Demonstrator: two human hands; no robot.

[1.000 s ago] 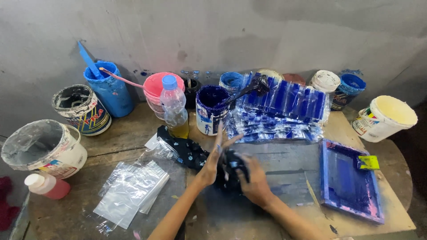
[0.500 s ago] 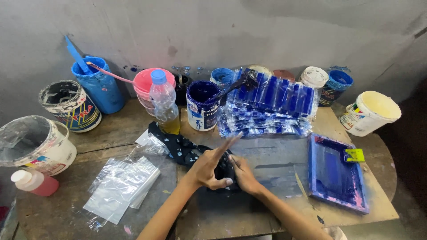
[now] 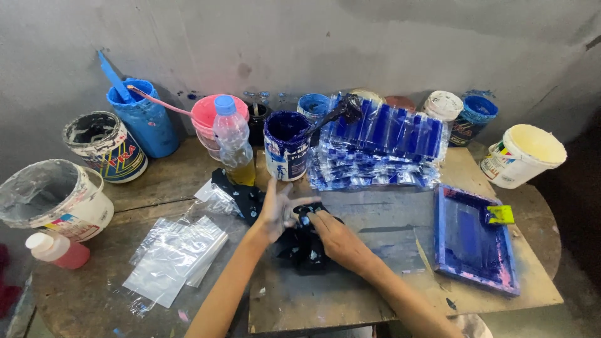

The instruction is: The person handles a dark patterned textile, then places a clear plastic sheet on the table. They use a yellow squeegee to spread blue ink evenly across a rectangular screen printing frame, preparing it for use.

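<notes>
My left hand lies flat, fingers spread, on a black ink-stained cloth in the middle of the wooden table. My right hand is closed around a bunch of the same cloth just to the right of it. Both hands carry pale blue ink smears. Just behind the hands stands a dark blue ink can, with a heap of blue printed plastic bags at its right.
A clear bottle with yellow liquid, a pink tub, a blue bucket and several other ink tubs line the wall. Clear bags lie left. A blue printing screen lies right, a white tub behind it.
The camera has shifted slightly. My left hand's fingers have spread and moved a little on the cloth; my right hand stays closed on it.
</notes>
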